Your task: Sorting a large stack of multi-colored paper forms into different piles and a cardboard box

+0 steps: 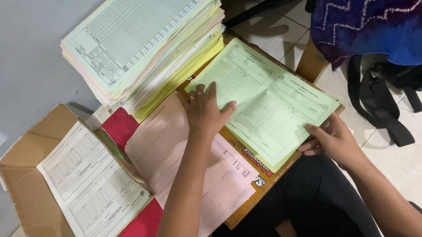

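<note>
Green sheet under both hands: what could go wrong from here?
1. The green sheet overhangs the board's edge where the right hand pinches it; it may crease or slide off.
2. The tall paper stack looks fanned and uneven beside the left hand; a bump could topple it.
3. The pink sheet lies loose under the forearm and could be dragged.

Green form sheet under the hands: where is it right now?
Head view, right of centre: the green form sheet lies on the board just below the paper stack, left hand flat on it, right hand at its lower edge.
</note>
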